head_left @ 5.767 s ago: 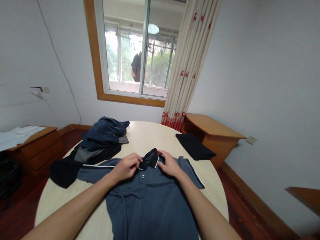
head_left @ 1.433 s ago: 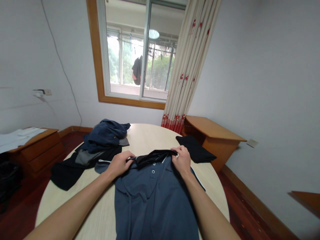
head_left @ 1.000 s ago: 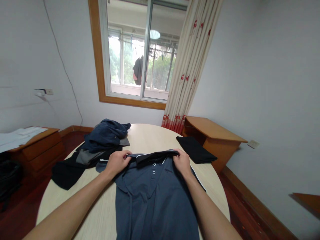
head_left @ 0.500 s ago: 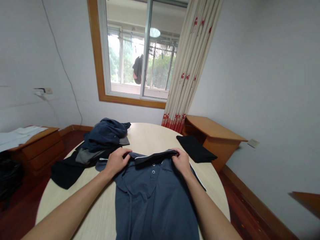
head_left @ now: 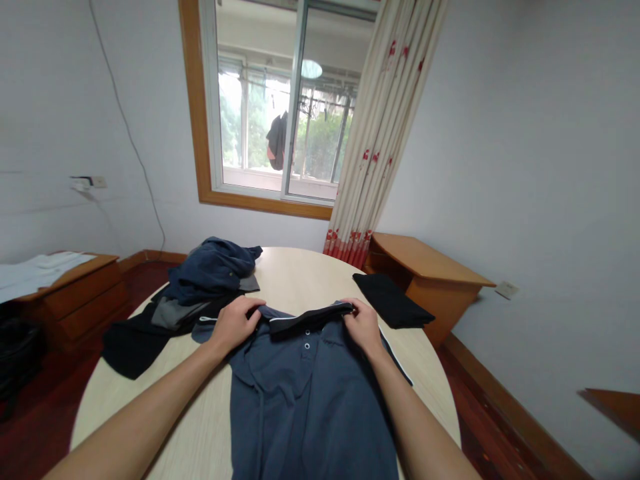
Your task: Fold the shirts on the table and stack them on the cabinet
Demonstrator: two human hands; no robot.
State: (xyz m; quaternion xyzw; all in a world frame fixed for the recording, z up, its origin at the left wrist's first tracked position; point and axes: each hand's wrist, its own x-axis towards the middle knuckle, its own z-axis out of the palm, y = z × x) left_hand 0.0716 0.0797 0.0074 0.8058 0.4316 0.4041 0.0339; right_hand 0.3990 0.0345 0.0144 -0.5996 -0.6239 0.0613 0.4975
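Observation:
A dark blue-grey polo shirt lies front up on the round table, its hem running out of the bottom of the view. The black collar has a white edge and stands at the far end, above white buttons. My left hand pinches the shirt by its left shoulder, beside the collar. At the collar's right end, my right hand is closed on the cloth. The shirt's right sleeve, with white piping, sticks out past my right wrist.
A heap of dark blue, grey and black clothes lies at the table's back left. A folded black garment rests at the right edge. Behind stand a wooden desk, a curtain and a window; a drawer cabinet is at left.
The view has tilted very slightly. Both hands keep their hold on the shirt, and the cloth has hardly shifted.

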